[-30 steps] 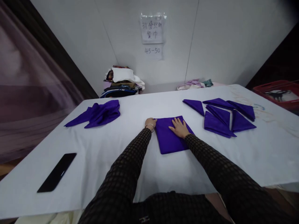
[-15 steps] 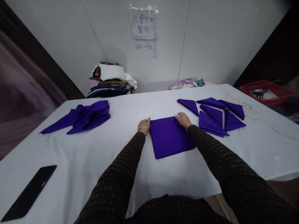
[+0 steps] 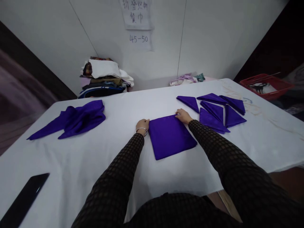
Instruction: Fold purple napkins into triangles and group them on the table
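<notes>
A purple cloth napkin (image 3: 171,137), folded into a square, lies flat on the white-covered table in front of me. At its far left corner, my left hand (image 3: 142,125), with a bracelet at the wrist, is closed with the corner pinched by thumb and fingers. My right hand (image 3: 184,116) pinches the far edge near the right corner; its fingertips are partly hidden. Just right of that hand, several purple napkins (image 3: 212,118) lie folded into triangles. To the left is a loose, crumpled heap of purple cloth (image 3: 83,117).
A black flat slab-like object (image 3: 25,199) lies at the table's near left. Behind the table's far edge are a stack of folded clothes (image 3: 104,77) and a smaller cloth pile (image 3: 185,79). A red basket (image 3: 275,91) stands at right. Handwritten paper signs (image 3: 139,23) hang on the wall.
My view has shifted a little, so the scene sits higher and further left. Both hands stay at the napkin's far edge, and slightly more of the napkin's right side shows.
</notes>
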The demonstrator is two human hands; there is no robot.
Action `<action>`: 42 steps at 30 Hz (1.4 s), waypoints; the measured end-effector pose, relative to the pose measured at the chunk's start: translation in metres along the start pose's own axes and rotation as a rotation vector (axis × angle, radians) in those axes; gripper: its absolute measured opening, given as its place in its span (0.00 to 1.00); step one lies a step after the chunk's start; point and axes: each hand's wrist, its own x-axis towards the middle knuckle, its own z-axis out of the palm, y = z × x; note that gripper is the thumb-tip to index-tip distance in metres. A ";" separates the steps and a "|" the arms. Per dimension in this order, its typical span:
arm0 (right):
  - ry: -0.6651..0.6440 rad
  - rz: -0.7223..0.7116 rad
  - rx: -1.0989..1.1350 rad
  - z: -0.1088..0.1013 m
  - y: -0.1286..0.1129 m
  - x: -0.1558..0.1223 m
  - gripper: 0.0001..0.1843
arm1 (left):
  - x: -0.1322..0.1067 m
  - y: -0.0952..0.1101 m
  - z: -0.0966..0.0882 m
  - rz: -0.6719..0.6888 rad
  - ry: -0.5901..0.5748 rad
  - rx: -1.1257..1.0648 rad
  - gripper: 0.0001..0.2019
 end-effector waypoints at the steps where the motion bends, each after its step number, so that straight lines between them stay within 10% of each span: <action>1: -0.011 -0.012 -0.001 -0.001 0.001 0.000 0.13 | 0.001 0.000 0.000 0.002 0.003 -0.001 0.19; 16: -0.094 -0.022 0.054 -0.021 -0.015 -0.023 0.17 | 0.044 0.013 -0.012 0.058 -0.016 -0.151 0.20; 27: -0.210 0.149 0.279 -0.023 -0.017 -0.033 0.04 | -0.040 -0.037 -0.014 0.100 -0.206 -0.109 0.34; 34: -0.390 0.216 0.562 -0.013 -0.037 -0.094 0.06 | -0.032 -0.047 -0.046 0.191 0.004 0.148 0.26; 42: -0.271 0.337 0.811 -0.007 -0.027 -0.123 0.08 | -0.126 -0.038 -0.016 0.673 0.017 0.114 0.18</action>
